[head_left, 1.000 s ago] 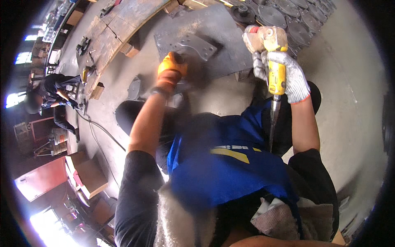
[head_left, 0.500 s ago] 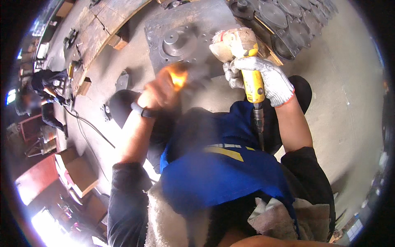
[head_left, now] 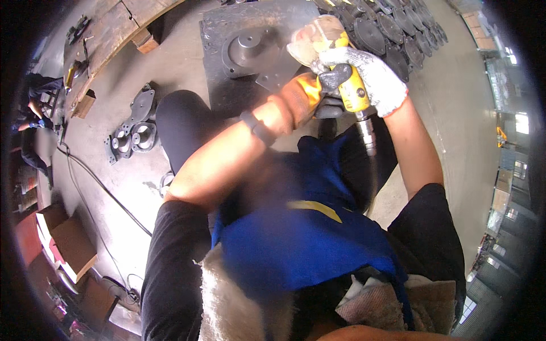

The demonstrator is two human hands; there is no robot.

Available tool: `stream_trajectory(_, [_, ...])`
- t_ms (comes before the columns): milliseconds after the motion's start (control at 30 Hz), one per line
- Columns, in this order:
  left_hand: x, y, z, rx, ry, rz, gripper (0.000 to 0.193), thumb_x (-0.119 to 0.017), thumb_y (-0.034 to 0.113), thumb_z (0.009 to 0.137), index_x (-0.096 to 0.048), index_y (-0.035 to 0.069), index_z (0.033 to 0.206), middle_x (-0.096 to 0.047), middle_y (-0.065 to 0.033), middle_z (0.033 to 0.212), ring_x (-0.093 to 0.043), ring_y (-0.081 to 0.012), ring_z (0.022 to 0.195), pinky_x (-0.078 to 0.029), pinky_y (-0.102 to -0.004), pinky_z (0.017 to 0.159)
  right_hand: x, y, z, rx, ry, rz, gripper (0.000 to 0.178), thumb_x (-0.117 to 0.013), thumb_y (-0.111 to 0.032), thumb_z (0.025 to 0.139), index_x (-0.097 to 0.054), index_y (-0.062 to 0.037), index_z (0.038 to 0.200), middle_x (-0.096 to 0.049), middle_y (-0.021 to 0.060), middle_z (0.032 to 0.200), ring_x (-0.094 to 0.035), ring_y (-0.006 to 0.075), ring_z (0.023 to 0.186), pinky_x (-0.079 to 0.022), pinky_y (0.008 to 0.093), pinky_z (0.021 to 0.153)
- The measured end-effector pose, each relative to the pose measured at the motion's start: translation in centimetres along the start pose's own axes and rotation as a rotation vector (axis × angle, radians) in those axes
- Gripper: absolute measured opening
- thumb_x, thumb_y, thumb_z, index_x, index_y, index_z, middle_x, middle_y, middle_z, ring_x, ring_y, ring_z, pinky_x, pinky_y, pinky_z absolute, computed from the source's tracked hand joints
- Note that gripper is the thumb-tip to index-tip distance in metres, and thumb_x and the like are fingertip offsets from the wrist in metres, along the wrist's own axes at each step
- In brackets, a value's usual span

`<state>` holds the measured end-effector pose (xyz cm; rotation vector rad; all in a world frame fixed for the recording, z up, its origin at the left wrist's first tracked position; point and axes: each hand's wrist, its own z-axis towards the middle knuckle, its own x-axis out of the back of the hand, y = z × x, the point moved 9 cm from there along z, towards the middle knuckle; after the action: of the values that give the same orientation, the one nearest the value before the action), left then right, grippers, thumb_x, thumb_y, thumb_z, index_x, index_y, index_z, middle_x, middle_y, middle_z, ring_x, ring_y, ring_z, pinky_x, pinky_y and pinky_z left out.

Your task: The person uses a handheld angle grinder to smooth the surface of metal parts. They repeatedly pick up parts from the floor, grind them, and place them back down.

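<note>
In my right hand, which wears a white knit glove, is a yellow angle grinder, its pale, worn head angled up and left. A hose fitting runs down from its lower end. My left hand, in an orange and dark grey glove, is closed against the left side of the grinder's body, close to the right hand's fingers; part of its grip is hidden. Left of the grinder head, a dark round metal flange with a raised hub lies on a steel plate. A flat metal piece with holes is beside it.
Rows of dark metal flanges lie at the far right. More metal parts sit on the floor by my left knee. A wooden bench stands far left, near another person. A cable crosses the floor; a cardboard box is near left.
My left hand has moved right, from beside the flange to the grinder. The grinder stays in my right hand. The view has shifted, showing more floor parts at left.
</note>
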<state>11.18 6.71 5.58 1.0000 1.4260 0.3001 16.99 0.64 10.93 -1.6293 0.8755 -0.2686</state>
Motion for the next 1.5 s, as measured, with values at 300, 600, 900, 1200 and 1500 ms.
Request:
stream_trajectory(300, [-1.0,2.8,0.6,-0.644,0.092,1.821,0.023,-0.064,0.017,0.082,-0.065,0.009,0.103,-0.07,-0.0108,0.103,-0.068,-0.024,0.096,-0.054,-0.0317,0.082,-1.5,-3.0,2.8,-0.191,0.071,-0.465,0.027,-0.05,-0.01,0.096,-0.063,0.0,0.118,-0.068,0.0108,0.115,-0.064,0.0197,0.107,-0.048,0.0324,0.099])
stream_trajectory(600, [-1.8,4.0,0.3,-0.302,0.232,1.813,0.028,-0.071,0.019,0.076,-0.069,0.011,0.103,-0.071,-0.0085,0.1,-0.069,-0.0228,0.096,-0.053,-0.0322,0.084,-0.2,-1.3,5.3,-0.39,0.042,-0.315,0.029,-0.053,-0.019,0.097,-0.066,0.0008,0.114,-0.07,0.0093,0.109,-0.067,0.0181,0.101,-0.052,0.0308,0.093])
stream_trajectory(900, [-1.6,2.0,1.1,-0.226,0.268,1.803,0.03,-0.071,0.016,0.077,-0.069,0.011,0.107,-0.071,-0.0084,0.106,-0.068,-0.0227,0.101,-0.052,-0.0302,0.087,-0.3,-0.6,5.2,-0.519,0.123,-0.422,0.027,-0.058,-0.019,0.095,-0.067,0.0006,0.112,-0.071,0.0087,0.104,-0.069,0.017,0.093,-0.056,0.0293,0.084])
stream_trajectory(1200, [-2.2,2.6,0.6,-0.199,0.277,1.882,0.026,-0.055,0.025,0.09,-0.067,0.015,0.111,-0.07,-0.0051,0.107,-0.067,-0.0203,0.1,-0.052,-0.0312,0.086,-1.7,-1.3,5.7,-0.455,0.065,-0.465,0.028,-0.053,-0.017,0.097,-0.067,0.0007,0.114,-0.07,0.0091,0.107,-0.067,0.0162,0.097,-0.054,0.0287,0.087])
stream_trajectory(1500, [-0.5,0.1,1.6,-0.301,0.275,2.079,0.03,-0.067,0.028,0.078,-0.069,0.013,0.104,-0.067,-0.0029,0.102,-0.066,-0.0184,0.095,-0.052,-0.0282,0.075,-1.2,-1.4,5.6,-0.455,0.098,-0.446,0.026,-0.053,-0.018,0.097,-0.068,0.001,0.108,-0.069,0.0081,0.104,-0.066,0.0165,0.094,-0.053,0.0282,0.087])
